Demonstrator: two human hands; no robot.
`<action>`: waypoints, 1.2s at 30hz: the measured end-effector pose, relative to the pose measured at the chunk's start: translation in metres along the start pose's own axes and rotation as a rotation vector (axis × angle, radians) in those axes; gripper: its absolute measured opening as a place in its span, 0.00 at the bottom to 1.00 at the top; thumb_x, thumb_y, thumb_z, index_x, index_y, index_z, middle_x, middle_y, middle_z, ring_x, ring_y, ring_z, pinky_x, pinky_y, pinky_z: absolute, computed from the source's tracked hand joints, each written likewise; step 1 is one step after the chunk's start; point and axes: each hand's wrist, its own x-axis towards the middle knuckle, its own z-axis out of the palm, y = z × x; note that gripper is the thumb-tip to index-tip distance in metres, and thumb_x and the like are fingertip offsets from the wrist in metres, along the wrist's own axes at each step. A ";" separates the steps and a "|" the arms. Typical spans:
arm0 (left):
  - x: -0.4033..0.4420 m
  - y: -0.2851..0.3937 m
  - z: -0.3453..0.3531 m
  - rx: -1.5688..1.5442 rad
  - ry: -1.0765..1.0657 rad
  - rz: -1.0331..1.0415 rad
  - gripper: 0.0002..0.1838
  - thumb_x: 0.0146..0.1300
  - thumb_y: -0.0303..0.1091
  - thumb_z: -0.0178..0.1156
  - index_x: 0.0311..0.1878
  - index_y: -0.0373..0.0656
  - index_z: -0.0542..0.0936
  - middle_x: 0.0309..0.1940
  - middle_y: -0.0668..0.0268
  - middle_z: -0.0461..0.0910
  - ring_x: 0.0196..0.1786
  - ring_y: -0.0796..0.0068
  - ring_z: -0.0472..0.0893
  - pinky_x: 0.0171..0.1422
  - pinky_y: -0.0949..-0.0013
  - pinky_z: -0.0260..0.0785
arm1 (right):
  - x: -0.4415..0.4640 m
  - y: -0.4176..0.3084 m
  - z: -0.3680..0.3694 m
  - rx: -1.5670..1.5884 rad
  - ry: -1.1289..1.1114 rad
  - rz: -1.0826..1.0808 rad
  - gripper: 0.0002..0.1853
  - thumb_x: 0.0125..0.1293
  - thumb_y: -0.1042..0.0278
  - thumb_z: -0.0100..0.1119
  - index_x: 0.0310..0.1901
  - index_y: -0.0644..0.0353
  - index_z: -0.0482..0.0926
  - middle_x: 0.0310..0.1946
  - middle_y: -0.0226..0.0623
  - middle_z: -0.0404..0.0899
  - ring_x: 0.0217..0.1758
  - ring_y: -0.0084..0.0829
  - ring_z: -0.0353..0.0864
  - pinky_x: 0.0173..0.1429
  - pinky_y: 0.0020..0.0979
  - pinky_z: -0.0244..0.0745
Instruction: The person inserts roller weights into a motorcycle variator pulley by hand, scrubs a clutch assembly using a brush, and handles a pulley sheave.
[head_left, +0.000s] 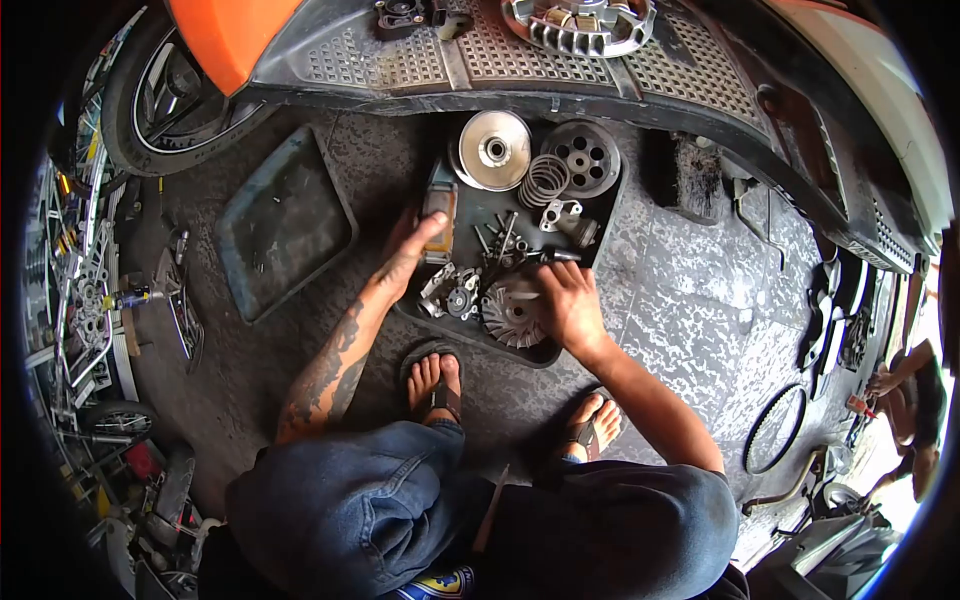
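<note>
My left hand (403, 250) grips a rectangular block-like part (440, 222) with a brownish face, its thumb on top, at the left side of a dark parts tray (465, 338). My right hand (570, 308) has its fingers curled at the right edge of a finned fan wheel (508, 312); its fingertips are partly hidden. Just beyond them lies a short dark cylindrical piece (562, 255). Several bolts (503, 240) lie mid-tray. A shiny round pulley (495, 150), a coil spring (546, 180), a disc with holes (580, 160) and a metal intake-like fitting (570, 222) fill its far end.
A second shallow tray (285, 230) lies on the floor to the left. Over the parts tray hangs a scooter footboard (540, 75) carrying a finned metal part (580, 25). A drive belt (775, 430) lies at right. Another person (915, 400) is at the far right.
</note>
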 end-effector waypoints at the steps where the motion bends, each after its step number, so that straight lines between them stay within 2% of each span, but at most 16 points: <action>1: -0.001 0.002 -0.006 -0.064 -0.048 -0.027 0.31 0.60 0.53 0.59 0.63 0.45 0.70 0.55 0.65 0.74 0.58 0.73 0.72 0.63 0.64 0.64 | -0.002 0.002 -0.005 0.078 0.043 0.037 0.19 0.49 0.67 0.65 0.44 0.58 0.73 0.38 0.36 0.75 0.48 0.40 0.71 0.53 0.41 0.63; 4: -0.006 0.006 -0.021 -0.163 -0.089 -0.098 0.32 0.62 0.59 0.53 0.61 0.44 0.71 0.50 0.65 0.78 0.51 0.71 0.78 0.53 0.62 0.72 | -0.012 0.015 -0.009 0.276 0.389 0.201 0.09 0.61 0.72 0.60 0.40 0.66 0.75 0.31 0.46 0.78 0.31 0.44 0.79 0.35 0.39 0.73; 6: -0.007 0.013 -0.023 -0.193 -0.109 -0.099 0.35 0.64 0.63 0.44 0.63 0.44 0.69 0.53 0.59 0.78 0.50 0.63 0.81 0.51 0.59 0.74 | -0.021 0.022 -0.021 0.413 0.469 0.398 0.12 0.66 0.70 0.57 0.45 0.71 0.75 0.29 0.49 0.80 0.20 0.37 0.78 0.27 0.34 0.72; 7: -0.008 0.018 -0.023 -0.281 -0.141 -0.129 0.36 0.64 0.63 0.43 0.64 0.44 0.69 0.54 0.57 0.77 0.50 0.59 0.81 0.51 0.57 0.74 | -0.023 0.019 -0.039 0.589 0.331 0.649 0.16 0.68 0.69 0.56 0.51 0.72 0.74 0.28 0.46 0.81 0.19 0.25 0.76 0.27 0.29 0.72; 8: -0.007 0.021 -0.023 -0.369 -0.172 -0.158 0.37 0.64 0.64 0.42 0.65 0.44 0.68 0.55 0.56 0.76 0.51 0.55 0.81 0.51 0.55 0.75 | -0.028 0.028 -0.032 0.642 0.528 0.555 0.17 0.69 0.68 0.55 0.53 0.72 0.73 0.27 0.40 0.81 0.22 0.19 0.74 0.26 0.25 0.70; 10: -0.003 0.017 -0.025 -0.467 -0.230 -0.179 0.37 0.64 0.64 0.44 0.66 0.45 0.66 0.56 0.52 0.76 0.52 0.46 0.80 0.51 0.49 0.75 | -0.033 0.026 -0.043 0.758 0.512 0.685 0.17 0.69 0.69 0.54 0.54 0.72 0.71 0.29 0.38 0.81 0.24 0.20 0.77 0.26 0.23 0.70; 13: 0.007 0.006 -0.029 -0.413 -0.219 -0.224 0.36 0.63 0.61 0.49 0.66 0.44 0.65 0.56 0.51 0.76 0.52 0.47 0.80 0.55 0.45 0.75 | -0.040 0.022 -0.045 0.823 0.478 0.685 0.14 0.70 0.70 0.52 0.50 0.73 0.71 0.31 0.37 0.81 0.28 0.21 0.80 0.27 0.21 0.70; 17: 0.013 0.007 -0.028 -0.280 -0.043 -0.213 0.36 0.60 0.57 0.59 0.64 0.41 0.67 0.55 0.55 0.75 0.54 0.57 0.79 0.52 0.48 0.78 | -0.045 0.020 -0.036 0.878 0.498 0.681 0.13 0.70 0.71 0.51 0.49 0.73 0.71 0.31 0.37 0.80 0.29 0.22 0.80 0.27 0.22 0.69; 19: 0.014 0.018 -0.022 -0.012 -0.032 -0.240 0.33 0.60 0.54 0.61 0.63 0.43 0.70 0.55 0.56 0.75 0.53 0.60 0.79 0.51 0.48 0.78 | -0.046 0.021 -0.036 0.910 0.451 0.672 0.13 0.70 0.71 0.51 0.49 0.73 0.71 0.32 0.37 0.80 0.29 0.22 0.80 0.26 0.22 0.68; 20: 0.011 0.018 -0.012 0.148 0.118 -0.208 0.29 0.60 0.52 0.62 0.58 0.41 0.74 0.51 0.58 0.78 0.50 0.65 0.81 0.52 0.57 0.77 | -0.046 0.020 -0.036 0.940 0.404 0.664 0.13 0.70 0.71 0.51 0.49 0.72 0.71 0.32 0.37 0.80 0.29 0.22 0.80 0.26 0.22 0.67; 22: 0.026 0.006 -0.011 0.281 -0.036 -0.021 0.24 0.63 0.48 0.61 0.56 0.44 0.77 0.47 0.62 0.80 0.45 0.70 0.82 0.42 0.64 0.81 | -0.043 0.015 -0.038 0.970 0.390 0.671 0.12 0.70 0.71 0.51 0.48 0.72 0.71 0.32 0.37 0.80 0.28 0.22 0.80 0.25 0.22 0.67; 24: 0.037 0.004 -0.014 0.431 -0.017 0.090 0.21 0.63 0.48 0.60 0.52 0.42 0.79 0.41 0.63 0.81 0.44 0.76 0.81 0.38 0.69 0.79 | -0.041 0.014 -0.037 0.999 0.384 0.679 0.12 0.70 0.71 0.51 0.48 0.72 0.71 0.31 0.37 0.80 0.28 0.22 0.80 0.25 0.22 0.66; 27: 0.046 0.013 -0.011 0.869 0.071 0.217 0.26 0.61 0.48 0.60 0.53 0.35 0.76 0.41 0.47 0.82 0.47 0.50 0.82 0.52 0.60 0.72 | -0.041 0.015 -0.034 1.074 0.380 0.710 0.12 0.70 0.70 0.51 0.48 0.71 0.71 0.31 0.38 0.80 0.28 0.23 0.80 0.25 0.22 0.66; 32: 0.031 0.034 0.009 0.903 0.105 0.210 0.26 0.60 0.53 0.60 0.51 0.40 0.77 0.36 0.48 0.83 0.42 0.45 0.81 0.47 0.53 0.73 | -0.043 0.012 -0.032 1.063 0.426 0.692 0.13 0.71 0.69 0.52 0.48 0.71 0.71 0.33 0.39 0.81 0.29 0.23 0.80 0.25 0.22 0.67; 34: 0.018 0.054 0.017 1.209 0.219 0.103 0.21 0.61 0.50 0.60 0.49 0.43 0.79 0.36 0.51 0.83 0.43 0.49 0.82 0.47 0.56 0.73 | -0.044 0.014 -0.030 1.026 0.459 0.681 0.15 0.71 0.66 0.52 0.49 0.72 0.71 0.32 0.39 0.81 0.27 0.23 0.79 0.25 0.22 0.67; 36: 0.015 0.051 0.012 1.240 0.208 0.137 0.24 0.62 0.51 0.59 0.53 0.44 0.77 0.38 0.52 0.83 0.43 0.47 0.82 0.47 0.50 0.72 | -0.047 0.019 -0.030 1.049 0.381 0.699 0.18 0.72 0.62 0.51 0.49 0.72 0.71 0.30 0.40 0.81 0.26 0.23 0.79 0.26 0.23 0.67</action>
